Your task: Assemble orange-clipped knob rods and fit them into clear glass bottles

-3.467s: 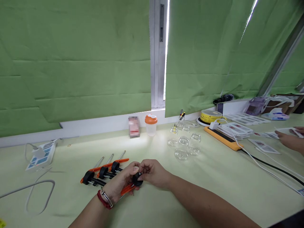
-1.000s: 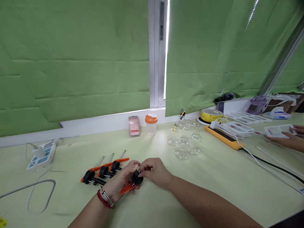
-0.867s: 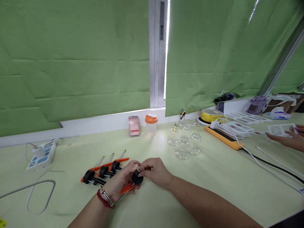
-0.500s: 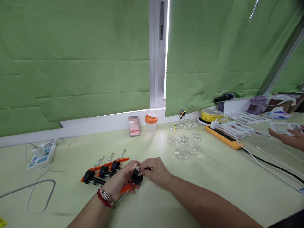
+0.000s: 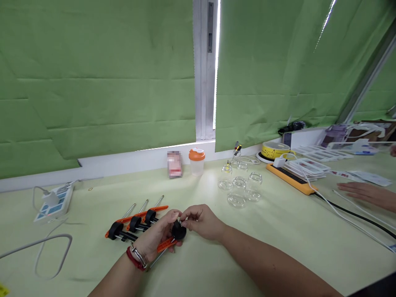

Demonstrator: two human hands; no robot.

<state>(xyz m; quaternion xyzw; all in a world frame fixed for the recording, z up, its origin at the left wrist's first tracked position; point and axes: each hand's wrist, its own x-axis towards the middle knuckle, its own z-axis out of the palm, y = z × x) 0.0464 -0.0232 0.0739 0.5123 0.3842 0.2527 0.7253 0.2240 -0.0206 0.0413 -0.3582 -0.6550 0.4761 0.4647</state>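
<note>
My left hand (image 5: pixel 157 234) is closed round an assembly with a round black cap (image 5: pixel 178 232), an orange plastic strip (image 5: pixel 165 244) and a thin metal rod (image 5: pixel 158 259) pointing down toward me. At the top of the cap, my right hand (image 5: pixel 202 222) has its thumb and forefinger pinched by a small shiny piece; what lies between the fingertips is too small to make out. Left of my hands lie several similar pieces: black round caps (image 5: pixel 115 229) with metal rods, beside orange strips (image 5: pixel 161 208). My left forearm partly hides them.
Several clear glass jars (image 5: pixel 239 189) stand right of centre, with an orange-lidded cup (image 5: pixel 197 161) behind. An orange power strip (image 5: pixel 291 179) and white cables run along the right. A co-worker's hand (image 5: pixel 365 194) rests at far right. A white socket block (image 5: pixel 58 200) lies left.
My right fingers have shifted slightly at the black cap, while my left hand keeps its hold. At far right, the co-worker's hand has come down to the table, and the clear tray has left it.
</note>
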